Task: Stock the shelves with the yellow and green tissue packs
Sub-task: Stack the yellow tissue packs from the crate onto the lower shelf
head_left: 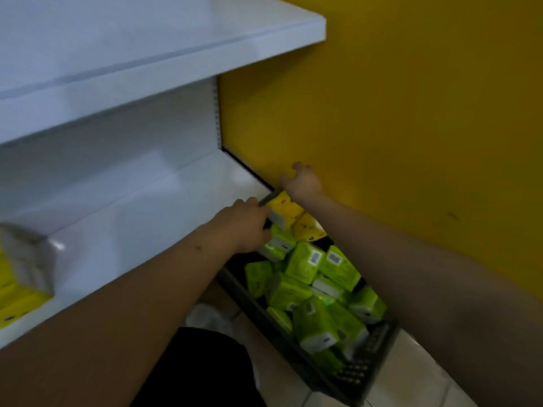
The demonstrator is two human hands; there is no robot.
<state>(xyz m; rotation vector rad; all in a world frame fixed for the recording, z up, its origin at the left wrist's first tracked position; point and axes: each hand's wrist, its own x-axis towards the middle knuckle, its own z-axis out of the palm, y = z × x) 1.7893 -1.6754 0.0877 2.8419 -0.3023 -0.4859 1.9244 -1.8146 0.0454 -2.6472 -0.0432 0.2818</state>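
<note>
Yellow plastic-wrapped tissue pack [283, 211] is what the left hand [249, 224] has its curled fingers round, gripping it at the far end of the black slatted plastic crate [338, 371], right by the corner of the lower white metal shelf [123, 224]. Right hand [302, 180] is just past that same far end of the crate, up against the mustard yellow wall [382, 98], fingers loosely spread and holding nothing as far as i can see. A second yellow pack [308, 229] sits right beside the held one, at the crate's far end. Rest of the crate is a messy heap of lime green tissue packs [317, 289], lying every which way. Crate itself sits on the pale tiled floor [411, 362], between the shelf unit and the wall. Way left of the crate, on the lower shelf, a few more yellow packs [17, 295] are stacked, pretty blurry. Upper white shelf [147, 54] is above
</note>
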